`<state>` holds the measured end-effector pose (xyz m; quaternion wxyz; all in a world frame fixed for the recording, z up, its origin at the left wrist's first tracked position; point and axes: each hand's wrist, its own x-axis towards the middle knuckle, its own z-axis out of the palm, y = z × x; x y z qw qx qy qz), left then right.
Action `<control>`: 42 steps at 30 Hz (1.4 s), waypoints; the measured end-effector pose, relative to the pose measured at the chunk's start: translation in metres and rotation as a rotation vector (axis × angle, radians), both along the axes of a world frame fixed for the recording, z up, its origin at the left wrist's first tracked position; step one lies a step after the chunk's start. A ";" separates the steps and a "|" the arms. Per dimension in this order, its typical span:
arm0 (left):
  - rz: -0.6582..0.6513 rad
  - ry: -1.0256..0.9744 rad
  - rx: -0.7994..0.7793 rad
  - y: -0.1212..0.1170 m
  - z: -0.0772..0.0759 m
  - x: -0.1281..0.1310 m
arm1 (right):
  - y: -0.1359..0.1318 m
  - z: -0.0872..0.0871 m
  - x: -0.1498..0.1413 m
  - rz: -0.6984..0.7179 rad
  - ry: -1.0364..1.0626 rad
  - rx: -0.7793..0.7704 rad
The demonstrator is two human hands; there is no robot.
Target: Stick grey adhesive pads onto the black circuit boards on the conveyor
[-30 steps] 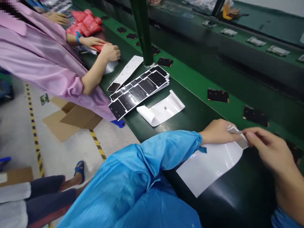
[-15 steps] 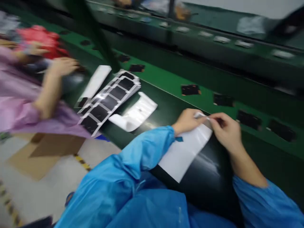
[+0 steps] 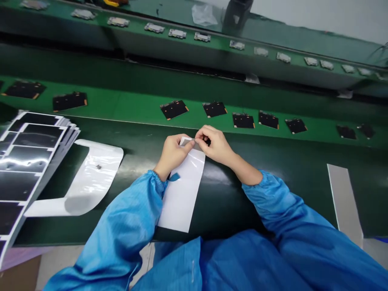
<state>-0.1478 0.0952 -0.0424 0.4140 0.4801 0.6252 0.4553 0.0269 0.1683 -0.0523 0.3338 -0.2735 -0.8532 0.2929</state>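
A long white glossy sheet (image 3: pixel 184 198) lies lengthwise on the dark green table in front of me, a small blue tab (image 3: pixel 175 177) near its left edge. My left hand (image 3: pixel 176 152) grips the sheet's far end, thumb on top. Touching it from the right, my right hand (image 3: pixel 214 144) pinches the corner at that same end. A greyish strip shows beneath the fingers there. Whether a thin layer is lifted between the fingertips is too small to tell.
At left lies a stack of sheets with black rectangles (image 3: pixel 28 161), beside a curled white backing sheet (image 3: pixel 93 178). Black flat parts (image 3: pixel 174 110) line the green strip beyond my hands. A grey board (image 3: pixel 345 200) lies at right. Small pale modules (image 3: pixel 154 28) sit on the raised ledge.
My view has swung to the right, so the co-worker in pink has mostly left the picture. Both hands stay at the white sheet's far end.
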 end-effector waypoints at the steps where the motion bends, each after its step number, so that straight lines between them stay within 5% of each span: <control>1: -0.005 -0.007 0.000 0.000 0.000 0.000 | 0.000 -0.002 0.000 -0.006 -0.011 0.061; 8: -0.002 -0.056 -0.035 -0.001 0.004 0.000 | -0.002 -0.007 -0.001 -0.042 -0.054 0.302; 17: -0.022 -0.025 -0.045 0.001 0.002 0.000 | 0.001 -0.004 -0.001 0.014 0.070 0.105; 26: -0.070 0.031 -0.009 0.001 0.002 0.001 | -0.011 -0.007 -0.007 0.020 -0.025 0.263; 30: -0.073 0.065 -0.029 0.001 -0.001 0.000 | 0.021 -0.002 -0.012 -0.032 0.009 0.101; 36: -0.083 0.098 -0.071 0.001 -0.005 -0.002 | 0.094 -0.006 -0.023 0.170 -0.227 -0.099; 42: -0.093 0.103 -0.062 0.001 -0.007 -0.001 | 0.100 -0.013 -0.048 0.135 -0.156 -0.132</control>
